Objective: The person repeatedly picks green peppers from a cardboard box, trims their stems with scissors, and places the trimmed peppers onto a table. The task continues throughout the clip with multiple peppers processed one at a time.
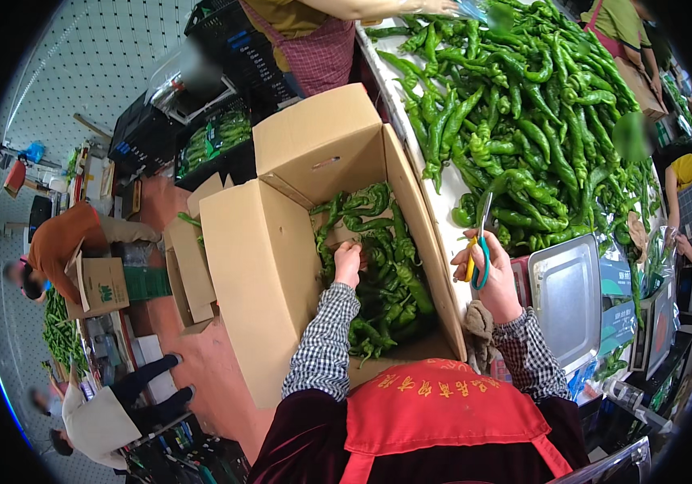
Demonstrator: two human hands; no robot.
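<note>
An open cardboard box [240, 272] stands before me with green peppers [409, 284] in its bottom. My left hand [349, 263] reaches into it with curled fingers, close to the peppers; whether it grips one is hidden. At the table's edge, my right hand [494, 278] holds scissors [480, 263] with yellow and teal handles, blades pointing up toward a large heap of long green peppers [521, 133] on the white table [447, 221]. A curved pepper lies close to the blade tips.
Right of my right hand is a scale with a metal tray [565, 302]; a crumpled cloth [479, 330] lies beside the box. A co-worker in a checked apron [321, 54] stands beyond the box. Black crates [146, 130] and more boxes stand left. Other people work on both sides.
</note>
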